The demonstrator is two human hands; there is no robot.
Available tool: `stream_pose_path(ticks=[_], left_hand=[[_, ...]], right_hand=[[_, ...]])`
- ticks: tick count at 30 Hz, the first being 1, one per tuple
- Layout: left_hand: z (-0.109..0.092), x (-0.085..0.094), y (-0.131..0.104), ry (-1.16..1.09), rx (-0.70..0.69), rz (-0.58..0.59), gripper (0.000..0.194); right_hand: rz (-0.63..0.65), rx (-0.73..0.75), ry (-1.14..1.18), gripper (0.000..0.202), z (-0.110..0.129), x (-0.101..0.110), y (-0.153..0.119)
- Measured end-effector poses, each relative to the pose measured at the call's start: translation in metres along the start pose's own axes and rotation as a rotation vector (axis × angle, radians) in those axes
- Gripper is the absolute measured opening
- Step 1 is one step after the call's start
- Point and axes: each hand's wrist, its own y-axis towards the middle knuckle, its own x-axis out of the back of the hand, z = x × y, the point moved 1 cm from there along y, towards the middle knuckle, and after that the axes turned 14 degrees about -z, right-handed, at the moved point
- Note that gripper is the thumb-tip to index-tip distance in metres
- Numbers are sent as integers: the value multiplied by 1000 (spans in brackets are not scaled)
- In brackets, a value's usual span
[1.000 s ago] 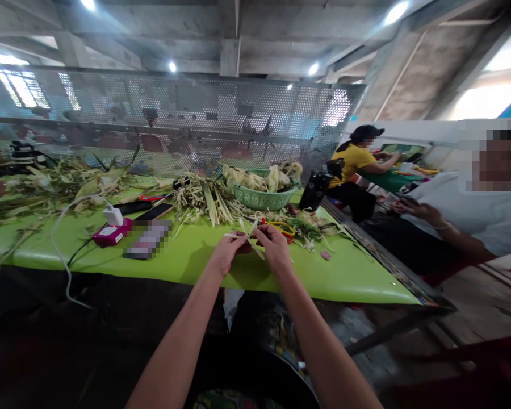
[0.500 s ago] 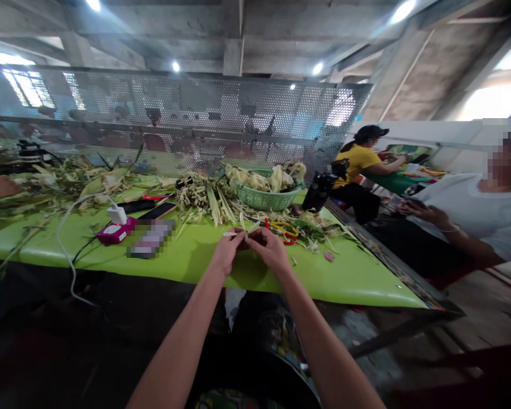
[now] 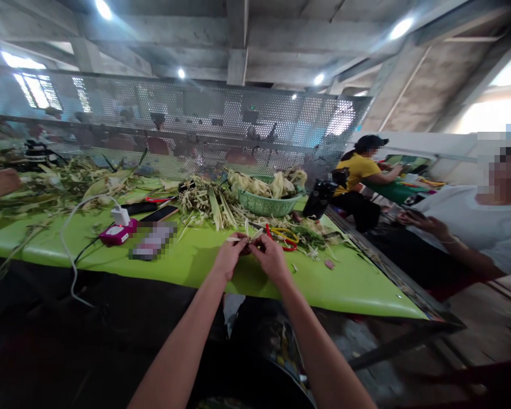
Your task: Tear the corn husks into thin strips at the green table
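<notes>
My left hand (image 3: 231,255) and my right hand (image 3: 269,254) meet above the front part of the green table (image 3: 187,258). Both pinch a small bunch of pale corn husk strips (image 3: 247,232), whose ends fan out between and above the fingertips. The fingers cover its lower part. Just beyond my right hand lie scissors with red and yellow handles (image 3: 286,236). A heap of husk scraps (image 3: 204,199) spreads behind my hands, beside a green basket (image 3: 266,205) of husks.
Left of my hands are a purple power socket (image 3: 118,232) with a white cable, a dark phone (image 3: 159,213) and a blurred-out phone-like object (image 3: 153,241). A black bottle-like object (image 3: 319,199) stands right of the basket. Another person's hand (image 3: 2,184) shows at far left; two people sit at right.
The view has tilted slightly upward. My hands keep hold of the husk strips, with the fingers shifted a little and the strips turned slightly.
</notes>
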Motion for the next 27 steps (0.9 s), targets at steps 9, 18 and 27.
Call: stream_pose_path(ticks=[9,18,27], left_hand=[[5,1,2,50,-2,-85,28],[1,0,-2,51,72,0,33],[-6,-2,-8,116,63,72,38]], right_hand=[[33,-114,195,17,2,-3,-1],[-22,-183,314,27,4,5,3],[-79,-183,323,26,5,6,3]])
